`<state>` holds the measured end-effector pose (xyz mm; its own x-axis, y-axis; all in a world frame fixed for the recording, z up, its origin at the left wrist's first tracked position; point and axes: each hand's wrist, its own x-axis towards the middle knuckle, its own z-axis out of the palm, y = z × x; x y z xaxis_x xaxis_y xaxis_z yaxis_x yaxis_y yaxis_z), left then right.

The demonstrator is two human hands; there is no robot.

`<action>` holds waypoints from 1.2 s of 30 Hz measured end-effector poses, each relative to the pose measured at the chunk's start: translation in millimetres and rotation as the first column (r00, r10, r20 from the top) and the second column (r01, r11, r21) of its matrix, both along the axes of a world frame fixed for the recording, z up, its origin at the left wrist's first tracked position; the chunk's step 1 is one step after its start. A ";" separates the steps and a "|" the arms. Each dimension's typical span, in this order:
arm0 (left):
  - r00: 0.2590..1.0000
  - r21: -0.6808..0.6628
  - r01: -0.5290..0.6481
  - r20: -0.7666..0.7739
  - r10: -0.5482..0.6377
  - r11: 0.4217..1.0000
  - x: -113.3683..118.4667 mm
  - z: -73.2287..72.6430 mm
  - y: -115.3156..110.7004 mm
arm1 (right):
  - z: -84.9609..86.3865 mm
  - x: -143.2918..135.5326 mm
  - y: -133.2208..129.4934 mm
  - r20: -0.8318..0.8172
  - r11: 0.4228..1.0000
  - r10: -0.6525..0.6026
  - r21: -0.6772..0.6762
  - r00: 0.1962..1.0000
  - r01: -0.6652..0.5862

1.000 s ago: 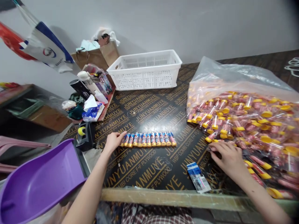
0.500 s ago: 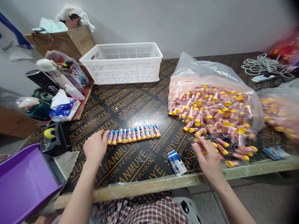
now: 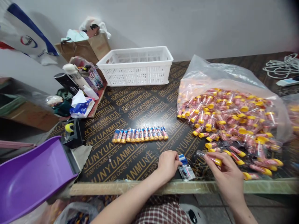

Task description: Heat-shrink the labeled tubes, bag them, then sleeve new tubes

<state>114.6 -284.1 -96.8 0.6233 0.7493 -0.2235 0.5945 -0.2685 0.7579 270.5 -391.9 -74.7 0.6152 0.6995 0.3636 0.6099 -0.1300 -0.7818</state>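
Note:
My left hand pinches the upper left corner of a blue-and-white printed packet lying near the table's front edge. Between the thumb and fingers of my right hand is a clear tube with a yellow cap, its clear end pointing left. Beyond my left hand lies a row of several small tubes with blue wrappers and orange-yellow ends, side by side. Many yellow-capped clear tubes with pink contents spill from an open plastic bag beyond my right hand.
A white slotted basket stands at the back. To the left are a purple dustpan, a black tape dispenser, a tissue pack, bottles and a paper bag. A white cable lies at the back right.
My left hand has left the end of the tube row and moved right to the printed packet. My right hand has picked up a yellow-capped tube. The view has shifted left.

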 end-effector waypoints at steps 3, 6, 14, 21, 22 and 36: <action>1.000 0.029 0.014 -0.013 -0.014 0.999 -2.5 3.9 -0.5 | -3.6 -1.9 -1.8 -0.022 0.999 0.031 -0.031 0.999 -0.032; 1.000 0.050 0.011 -0.010 -0.010 0.999 -3.1 5.4 -2.9 | -5.5 -5.7 -0.4 -0.051 0.999 0.037 -0.038 0.998 -0.039; 0.962 -0.141 -0.117 0.230 0.147 0.983 -4.9 4.4 -1.1 | 0.9 -18.8 4.6 -0.181 1.000 0.002 0.010 0.983 0.000; 0.652 -0.773 -0.184 0.366 0.664 0.607 -32.2 21.2 32.7 | 13.8 -47.3 8.7 -0.273 0.985 0.150 0.125 0.950 -0.119; 0.625 -0.786 -0.197 0.359 0.693 0.585 -36.1 22.3 36.8 | 13.0 -51.5 8.9 -0.281 0.982 0.168 0.132 0.945 -0.135; 0.428 -0.861 -0.236 0.324 0.844 0.451 -44.6 21.2 44.5 | -4.4 -69.9 7.6 -0.155 0.967 0.244 0.115 0.957 -0.228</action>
